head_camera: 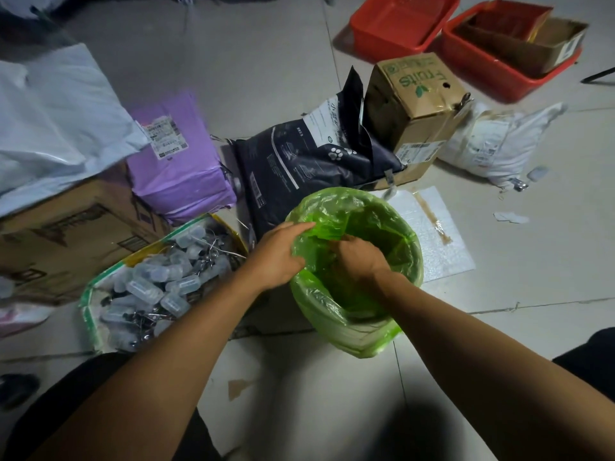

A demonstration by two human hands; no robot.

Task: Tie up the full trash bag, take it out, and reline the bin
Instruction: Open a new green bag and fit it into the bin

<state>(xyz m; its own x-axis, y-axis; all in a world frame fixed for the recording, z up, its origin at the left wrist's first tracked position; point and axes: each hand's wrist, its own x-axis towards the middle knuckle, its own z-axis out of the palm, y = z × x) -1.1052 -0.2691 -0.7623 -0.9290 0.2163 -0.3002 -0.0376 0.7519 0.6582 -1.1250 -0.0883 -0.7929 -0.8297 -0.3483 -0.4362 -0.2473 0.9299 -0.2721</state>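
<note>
A small round bin (357, 339) stands on the tiled floor, lined with a translucent green bag (382, 227) whose edge is folded over the rim. My left hand (278, 252) is at the bin's left rim, its fingers reaching under a loose flap of the green film. My right hand (357, 259) reaches down inside the bin, fingers curled into the bag's plastic near its middle. The fingertips of both hands are partly hidden by the film. No tied, full trash bag is in view.
Left of the bin lies an open sack of small plastic vials (159, 281). Behind it are a dark pet-food bag (299, 161), a fruit carton (416, 104), a purple parcel (176, 161), cardboard boxes, and two red baskets (399, 21). White foam sheet (432, 227) lies to the right.
</note>
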